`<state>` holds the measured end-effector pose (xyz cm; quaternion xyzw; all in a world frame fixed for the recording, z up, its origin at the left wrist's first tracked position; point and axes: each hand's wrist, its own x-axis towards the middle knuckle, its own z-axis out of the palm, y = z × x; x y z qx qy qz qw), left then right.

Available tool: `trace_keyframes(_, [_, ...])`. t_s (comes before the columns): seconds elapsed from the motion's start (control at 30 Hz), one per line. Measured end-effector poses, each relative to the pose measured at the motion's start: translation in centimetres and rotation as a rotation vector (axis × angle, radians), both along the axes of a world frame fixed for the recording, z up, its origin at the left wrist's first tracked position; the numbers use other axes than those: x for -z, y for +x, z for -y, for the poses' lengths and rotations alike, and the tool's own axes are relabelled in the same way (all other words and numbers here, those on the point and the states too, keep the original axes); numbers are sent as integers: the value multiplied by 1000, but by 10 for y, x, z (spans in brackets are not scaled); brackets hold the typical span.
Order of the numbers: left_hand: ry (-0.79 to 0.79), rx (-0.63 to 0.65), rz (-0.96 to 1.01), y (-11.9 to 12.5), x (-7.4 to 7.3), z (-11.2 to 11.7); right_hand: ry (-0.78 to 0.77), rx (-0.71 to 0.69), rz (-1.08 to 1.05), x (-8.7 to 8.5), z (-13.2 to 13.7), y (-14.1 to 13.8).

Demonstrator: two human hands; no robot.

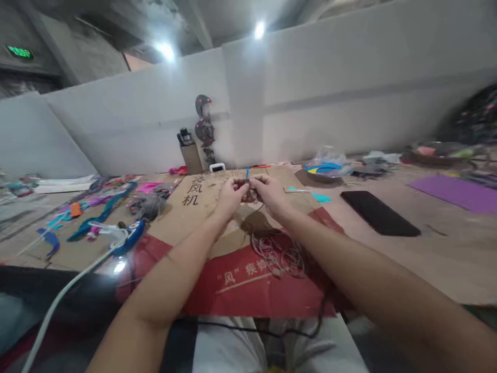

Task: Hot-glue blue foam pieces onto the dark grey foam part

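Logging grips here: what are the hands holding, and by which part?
Left hand and right hand together pinch a small blue-tipped piece at its lower end.

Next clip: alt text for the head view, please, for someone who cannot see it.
The left hand and right hand meet over a printed cardboard sheet, together pinching a small piece with a blue stick. A coil of thin wire lies nearer the person on the cardboard, a flat black slab to the right, colourful scraps to the left.
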<state>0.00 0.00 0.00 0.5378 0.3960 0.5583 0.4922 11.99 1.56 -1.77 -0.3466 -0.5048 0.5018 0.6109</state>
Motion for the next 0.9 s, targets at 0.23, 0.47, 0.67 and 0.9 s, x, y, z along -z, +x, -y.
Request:
trace_keyframes(0.23, [-80,44,187,1,-4,4,158,93,124,0,8,-5])
trace_keyframes(0.47, [-165,-22,269,-2,-9,3,268,161,303,7,3,-4])
trace_keyframes(0.67, [-175,-81,288,-13,-3,-11,210,64,333,5,4,-4])
trace_keyframes(0.9, [-147,-236,284,-30,-1,-27,116,459,701,-16,-16,44])
